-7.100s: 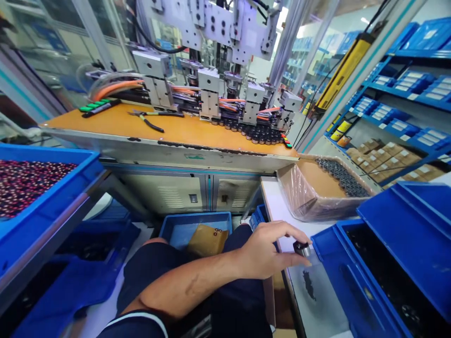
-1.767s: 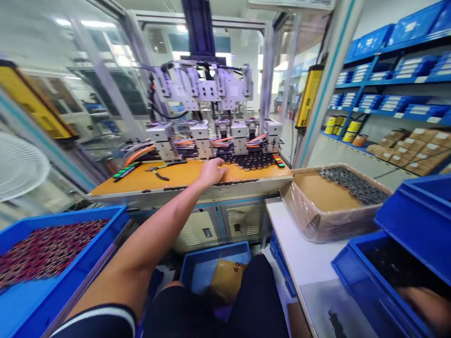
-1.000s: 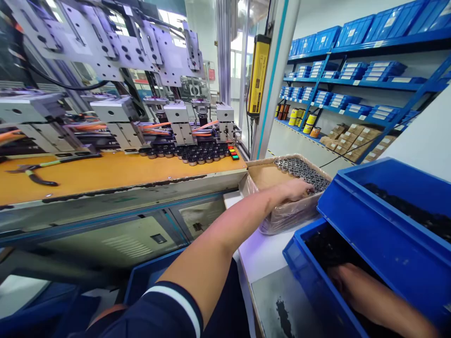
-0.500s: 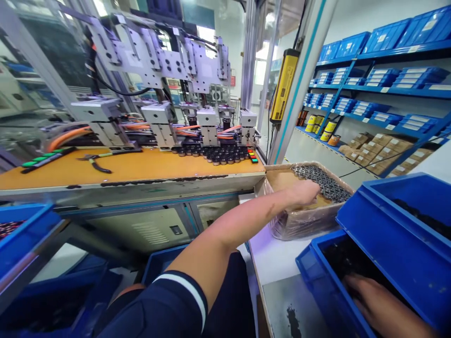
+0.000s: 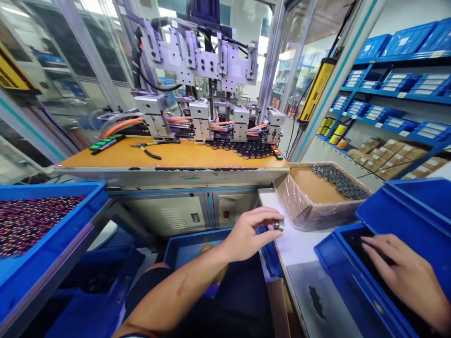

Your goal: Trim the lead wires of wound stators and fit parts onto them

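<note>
My left hand (image 5: 251, 232) hovers near the white table's (image 5: 296, 244) left edge, fingertips pinched on a small silvery cylindrical part (image 5: 278, 226). Just right of it stands a plastic-lined cardboard box (image 5: 310, 197) with rows of small dark round parts along its far side. My right hand (image 5: 405, 272) lies inside the lower blue bin (image 5: 338, 267) at the right, fingers stretched over the dark parts there. I cannot see anything held in it.
An orange-topped machine bench (image 5: 176, 157) ahead carries pliers (image 5: 148, 149), rows of black round parts (image 5: 246, 149) and grey fixtures. A blue tray of reddish parts (image 5: 31, 220) sits at left. Another blue bin (image 5: 190, 244) is below by my legs. Blue shelving (image 5: 394, 108) stands at right.
My left hand has pulled back from the cardboard box toward me and now pinches a small silvery part. My right hand has shifted up within the blue bin. The view swung left.
</note>
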A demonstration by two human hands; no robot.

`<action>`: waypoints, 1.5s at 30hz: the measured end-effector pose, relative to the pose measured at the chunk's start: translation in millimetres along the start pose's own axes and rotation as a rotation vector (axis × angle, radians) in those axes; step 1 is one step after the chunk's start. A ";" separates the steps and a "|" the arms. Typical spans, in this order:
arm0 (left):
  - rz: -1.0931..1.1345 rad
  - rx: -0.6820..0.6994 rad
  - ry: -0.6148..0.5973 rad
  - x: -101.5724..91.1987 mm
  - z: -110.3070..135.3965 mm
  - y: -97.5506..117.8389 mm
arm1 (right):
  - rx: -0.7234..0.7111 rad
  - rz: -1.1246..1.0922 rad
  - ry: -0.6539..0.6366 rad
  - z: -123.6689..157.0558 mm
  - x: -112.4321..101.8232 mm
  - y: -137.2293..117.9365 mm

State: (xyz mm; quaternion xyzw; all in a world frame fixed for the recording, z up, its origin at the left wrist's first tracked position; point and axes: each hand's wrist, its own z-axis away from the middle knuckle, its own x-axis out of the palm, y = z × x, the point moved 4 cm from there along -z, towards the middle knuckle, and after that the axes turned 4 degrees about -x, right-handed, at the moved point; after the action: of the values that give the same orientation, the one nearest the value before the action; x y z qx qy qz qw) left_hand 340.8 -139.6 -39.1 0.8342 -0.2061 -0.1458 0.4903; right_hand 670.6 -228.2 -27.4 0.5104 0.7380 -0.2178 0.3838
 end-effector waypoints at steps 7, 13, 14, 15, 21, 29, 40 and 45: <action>0.192 -0.019 0.007 3.4 30.4 22.2 | -0.197 -0.318 0.076 -61.5 -10.0 -125.1; 0.383 -0.275 -0.029 21.2 39.4 10.7 | -0.214 -0.490 0.104 -50.7 -4.6 -157.9; 0.388 -0.284 -0.025 24.0 38.9 8.9 | -0.196 -0.503 0.104 -48.7 -4.9 -156.8; 0.383 -0.281 -0.018 26.5 37.9 7.6 | -0.182 -0.515 0.109 -47.3 -5.7 -155.3; 0.367 -0.286 -0.045 42.7 31.8 1.8 | -0.170 -0.562 0.129 -47.8 -6.8 -150.4; 0.427 -0.301 -0.038 58.8 30.8 -1.0 | -0.170 -0.595 0.138 -46.0 -1.9 -150.8; 0.397 -0.315 -0.016 55.4 31.1 4.2 | -0.207 -0.454 0.197 -45.1 -9.8 -148.2; 0.422 -0.329 -0.029 55.5 29.9 3.8 | -0.267 -0.386 0.182 -44.4 -11.7 -149.8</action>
State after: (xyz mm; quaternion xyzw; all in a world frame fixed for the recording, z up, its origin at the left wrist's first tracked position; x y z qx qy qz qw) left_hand 375.2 -190.9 -52.2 0.6796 -0.3556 -0.0838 0.6361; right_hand 519.6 -261.0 -1.6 0.3222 0.8755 -0.1408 0.3313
